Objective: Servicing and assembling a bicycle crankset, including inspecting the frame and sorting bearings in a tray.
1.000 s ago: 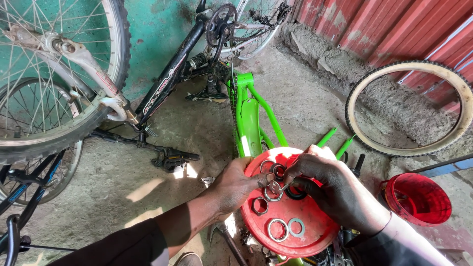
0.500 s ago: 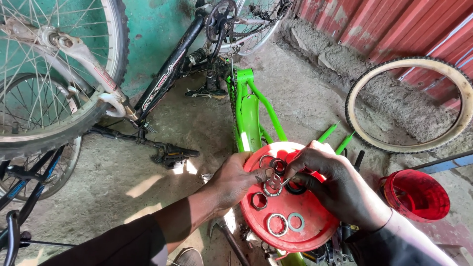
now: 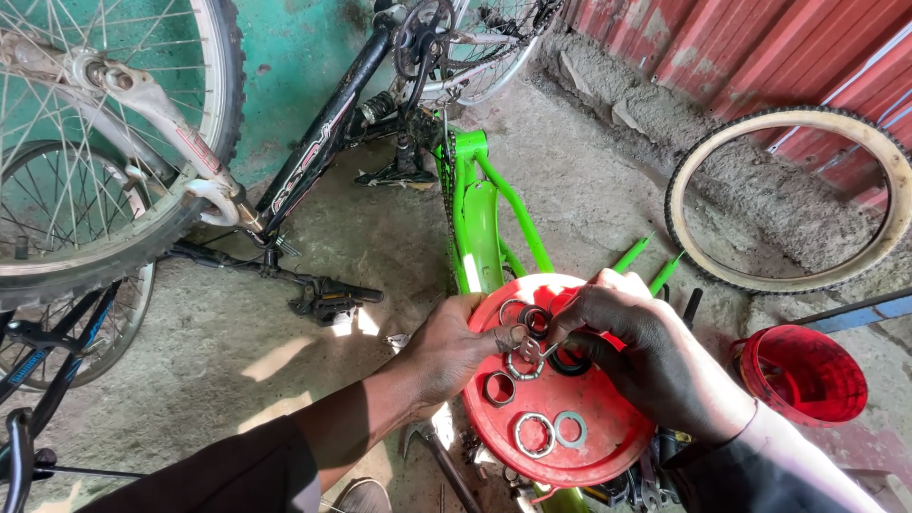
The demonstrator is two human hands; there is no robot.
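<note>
Hands sorting small metal parts over a red lid, lower centre of frame.

The left hand (image 3: 451, 351) grips the lid (image 3: 608, 437) at its left rim, thumb on top. A nut (image 3: 523, 365) sits between both hands' fingertips, pinched by the right hand (image 3: 646, 351). Loose rings (image 3: 535, 434) lie below the grip, on the lid. A red bucket (image 3: 803, 375) stands at lower right.

Bright, sharp daylight; sun patches on the concrete floor (image 3: 275, 356), wide-angle edge bending.
</note>
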